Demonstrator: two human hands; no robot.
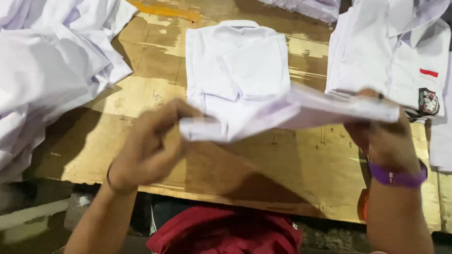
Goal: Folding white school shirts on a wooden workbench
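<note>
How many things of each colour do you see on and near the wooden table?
White: 4, held shirt, loose pile, right stack, top-edge cloth
Purple: 1, wristband
Red: 1, cloth
Total: 6

White shirts (pixel 52 61) heap at the left; a badged shirt stack (pixel 400 56) lies right on the wooden surface (pixel 282 169).

Bare surface (pixel 263 169) lies open at lower centre of the frame. A heap of white shirts (pixel 47 61) blocks the left, stacked shirts (pixel 391 51) the upper right, a folded shirt (pixel 235 66) upper centre.
</note>
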